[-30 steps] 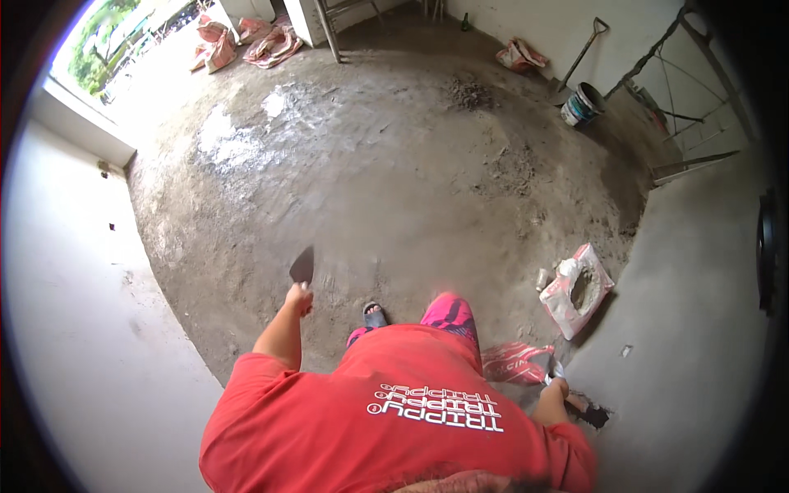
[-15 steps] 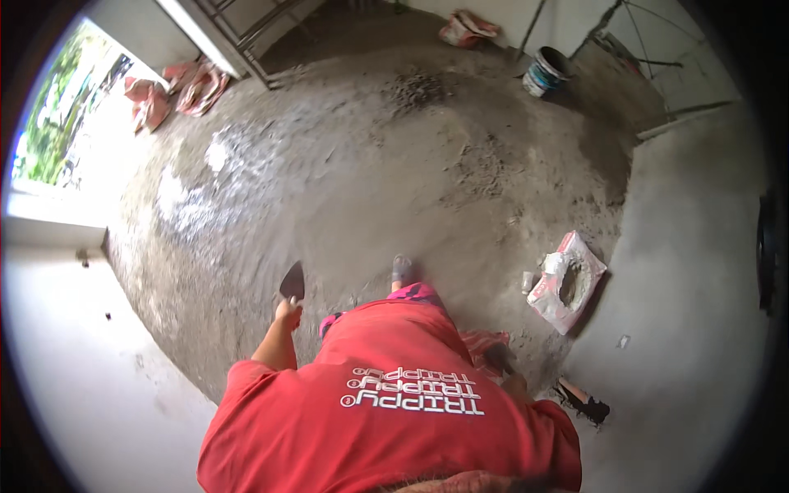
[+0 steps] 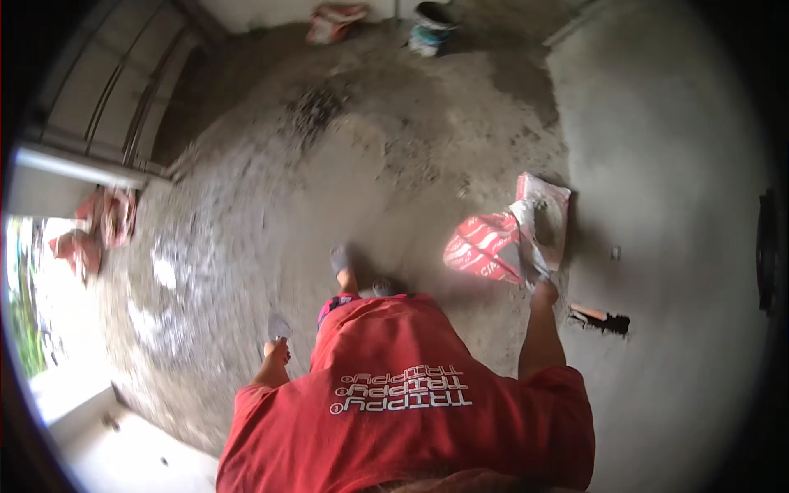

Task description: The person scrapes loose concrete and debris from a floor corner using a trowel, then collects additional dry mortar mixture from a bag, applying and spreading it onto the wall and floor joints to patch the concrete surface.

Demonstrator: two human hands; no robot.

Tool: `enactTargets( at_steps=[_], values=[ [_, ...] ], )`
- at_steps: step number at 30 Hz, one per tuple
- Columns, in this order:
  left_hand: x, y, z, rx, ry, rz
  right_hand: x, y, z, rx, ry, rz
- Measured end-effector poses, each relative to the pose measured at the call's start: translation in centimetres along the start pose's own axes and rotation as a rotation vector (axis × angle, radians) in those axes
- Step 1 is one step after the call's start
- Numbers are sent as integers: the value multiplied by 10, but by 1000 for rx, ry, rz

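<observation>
my left hand [image 3: 278, 352] grips a grey pointed metal trowel [image 3: 279, 326], my right hand [image 3: 542, 290] a red-and-white sack [image 3: 483, 245] ahead; likely carrying, next calling for steadiness.

White lettering [image 3: 403, 389] stands on the red shirt [image 3: 386, 337] and, seemingly blurred, on the red bag [image 3: 479, 245].

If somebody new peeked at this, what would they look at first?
Probably the big red shirt, which fills the bottom middle of the picture. Next might come the red-and-white sack gripped by the right hand, right of the middle, and the trowel in the left hand on the other side. A dark, ragged hole in the grey wall at right stands out too.
</observation>
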State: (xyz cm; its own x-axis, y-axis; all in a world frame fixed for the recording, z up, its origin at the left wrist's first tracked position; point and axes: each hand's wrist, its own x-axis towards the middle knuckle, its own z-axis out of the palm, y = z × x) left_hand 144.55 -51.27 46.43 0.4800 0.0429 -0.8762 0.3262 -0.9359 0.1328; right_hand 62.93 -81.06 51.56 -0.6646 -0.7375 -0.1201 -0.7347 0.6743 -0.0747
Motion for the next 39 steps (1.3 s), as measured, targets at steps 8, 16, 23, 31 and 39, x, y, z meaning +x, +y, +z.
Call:
enactTargets(
  at_steps=[8,16,23,31,39],
  values=[
    [-2,283,12,291,-135,563,83,-33,-40,347,179,264],
    [-1,366,40,266,-55,602,125,-71,-52,-282,69,142],
    [-9,277,95,484,-53,160,153,-95,-11,-345,1,-40],
    [-110,355,219,611,-67,271,148,-50,19,-256,2,51],
    [-200,595,348,547,-120,779,237,-64,19,-136,-81,240]
  ],
)
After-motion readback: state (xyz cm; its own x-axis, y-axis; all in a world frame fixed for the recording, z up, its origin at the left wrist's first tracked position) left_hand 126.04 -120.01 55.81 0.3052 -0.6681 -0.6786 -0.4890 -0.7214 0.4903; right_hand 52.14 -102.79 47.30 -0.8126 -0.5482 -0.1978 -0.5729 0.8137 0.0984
